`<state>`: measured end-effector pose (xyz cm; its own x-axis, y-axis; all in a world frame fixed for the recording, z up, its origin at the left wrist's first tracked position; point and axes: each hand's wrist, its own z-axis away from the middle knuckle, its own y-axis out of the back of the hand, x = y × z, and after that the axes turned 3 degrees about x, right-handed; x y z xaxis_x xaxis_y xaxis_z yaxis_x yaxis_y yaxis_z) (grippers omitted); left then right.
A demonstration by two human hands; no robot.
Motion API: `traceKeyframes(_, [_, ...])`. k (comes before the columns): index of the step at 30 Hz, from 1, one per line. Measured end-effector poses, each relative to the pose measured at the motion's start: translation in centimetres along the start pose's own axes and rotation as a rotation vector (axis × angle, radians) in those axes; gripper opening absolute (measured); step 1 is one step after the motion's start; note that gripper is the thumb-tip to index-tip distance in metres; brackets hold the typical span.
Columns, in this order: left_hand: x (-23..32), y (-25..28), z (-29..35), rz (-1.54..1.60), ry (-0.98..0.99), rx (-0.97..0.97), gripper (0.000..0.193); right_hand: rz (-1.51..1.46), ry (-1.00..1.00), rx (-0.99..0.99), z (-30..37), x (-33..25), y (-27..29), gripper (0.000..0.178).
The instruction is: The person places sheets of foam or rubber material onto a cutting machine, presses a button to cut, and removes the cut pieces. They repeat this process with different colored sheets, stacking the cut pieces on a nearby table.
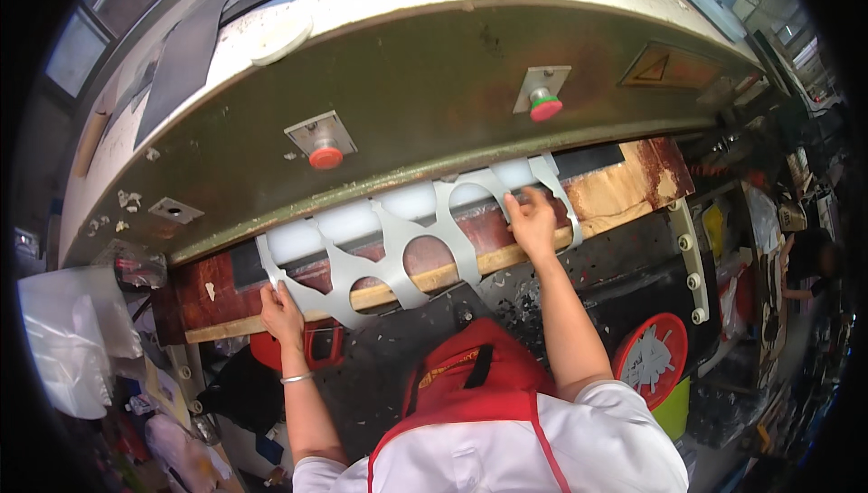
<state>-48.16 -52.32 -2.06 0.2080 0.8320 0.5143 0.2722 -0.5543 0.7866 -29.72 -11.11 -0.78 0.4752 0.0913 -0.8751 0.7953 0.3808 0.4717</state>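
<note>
A cluttered workshop: a window (77, 50) upper left, crowded shelves (796, 194) at right.

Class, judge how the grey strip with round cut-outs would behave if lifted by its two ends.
The grey strip looks thin with narrow bridges between holes, so it would probably sag and flex. It likely weighs little. The left hand and right hand hold opposite ends, suggesting it needs support.

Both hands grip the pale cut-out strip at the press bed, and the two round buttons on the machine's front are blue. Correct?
Not quite. In the head view the left hand and right hand do hold the pale cut-out strip, but the two round buttons on the machine's front are red, not blue.
</note>
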Motion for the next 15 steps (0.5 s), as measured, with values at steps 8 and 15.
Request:
traceKeyframes(8, [-1.8,0.8,2.2,0.090,-0.037,-0.017,0.025,0.039,0.399,-0.004,2.4,2.4,0.7,0.039])
traceKeyframes(15, [-3.1,6.4,8.7,0.248,-0.036,-0.097,0.023,0.226,0.227,0.036,11.9,2.8,9.3,0.018])
